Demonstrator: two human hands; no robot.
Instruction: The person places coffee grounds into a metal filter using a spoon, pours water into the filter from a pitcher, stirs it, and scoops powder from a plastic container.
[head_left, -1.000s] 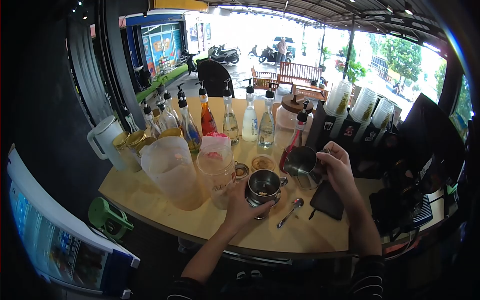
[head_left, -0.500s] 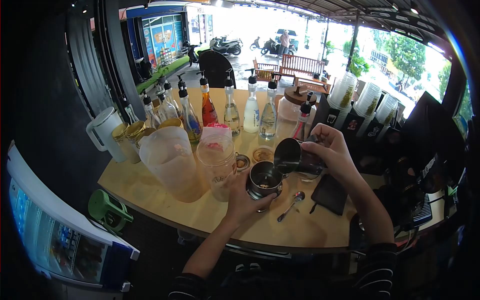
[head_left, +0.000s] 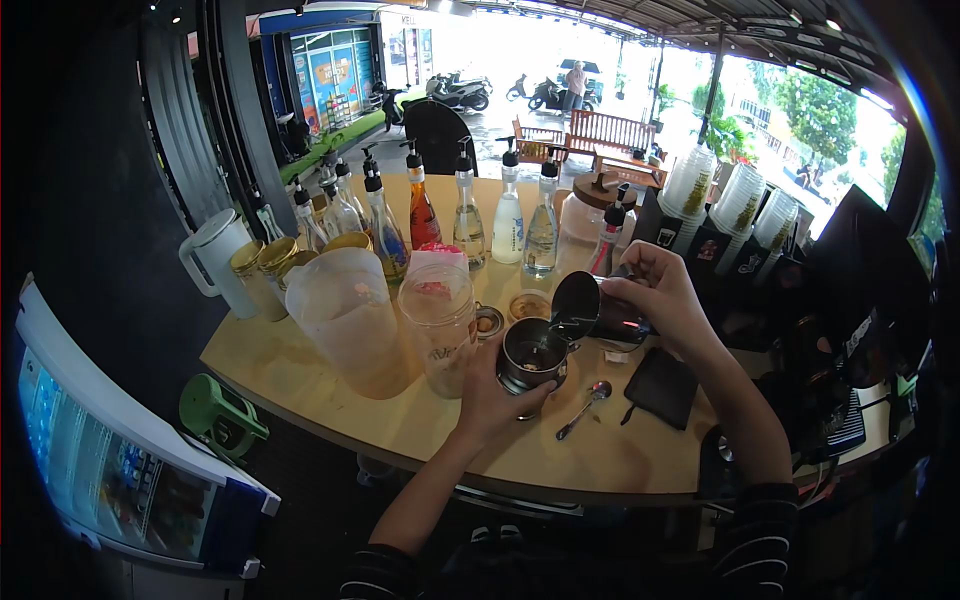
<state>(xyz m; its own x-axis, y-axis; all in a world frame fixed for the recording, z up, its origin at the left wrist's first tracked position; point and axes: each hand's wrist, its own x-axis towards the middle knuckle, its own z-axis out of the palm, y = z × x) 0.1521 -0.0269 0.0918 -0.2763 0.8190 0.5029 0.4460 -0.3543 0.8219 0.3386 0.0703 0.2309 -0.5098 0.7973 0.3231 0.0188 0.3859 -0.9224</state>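
Note:
My left hand (head_left: 492, 397) is wrapped round the near left side of a small metal cup (head_left: 533, 358). My right hand (head_left: 655, 290) grips the handle of a metal pitcher (head_left: 578, 305), which is tilted to the left with its spout over the cup's rim. A thin stream of liquid seems to run from the spout into the cup. Beside the cup stands a tall clear plastic cup (head_left: 438, 330), close to my left fingers. A spoon (head_left: 584, 409) and a dark pouch (head_left: 660, 390) lie on the wooden counter (head_left: 480, 455).
A large translucent jug (head_left: 345, 310) and a white pitcher (head_left: 222, 265) stand at the left. Behind are pump bottles (head_left: 468, 225) and a lidded jar (head_left: 585, 220). Stacked plastic cups (head_left: 690, 185) stand at the right. A person (head_left: 574, 85) is outside.
The pitcher in my right hand has moved left and tipped over the metal cup, where liquid now seems to flow. My left hand stays round the cup.

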